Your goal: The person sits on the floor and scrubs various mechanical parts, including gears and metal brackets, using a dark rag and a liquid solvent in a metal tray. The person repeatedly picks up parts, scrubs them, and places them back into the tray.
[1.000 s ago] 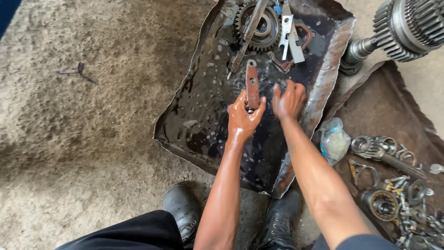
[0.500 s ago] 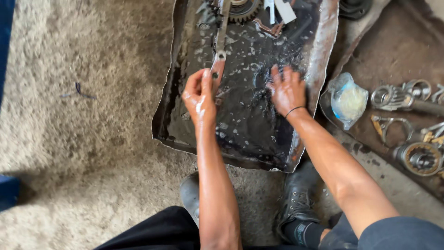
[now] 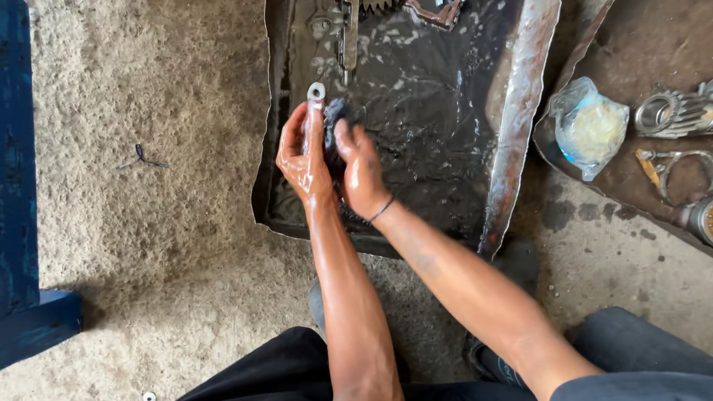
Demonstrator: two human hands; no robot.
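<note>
A shallow sheet-metal tray (image 3: 520,111) of black oily liquid lies on the floor in front of me. My left hand (image 3: 301,160), wet with oil, grips a flat metal lever (image 3: 316,94) whose ringed end sticks out above my fingers. Pressed against it from the right, my right hand (image 3: 360,174) holds a dark wet wad (image 3: 334,115) on the lever. Both hands hover over the tray's near left part.
A long metal bar (image 3: 349,33), a gear and a brown bracket (image 3: 434,11) lie at the tray's far end. To the right, a second rusty tray (image 3: 646,200) holds a plastic bag (image 3: 590,126), rings and bearings. A blue object (image 3: 18,186) stands at left.
My right hand left the liquid in the tray's middle and came across to the lever in my left hand, now holding a dark wad. The view shifted toward me and left.
</note>
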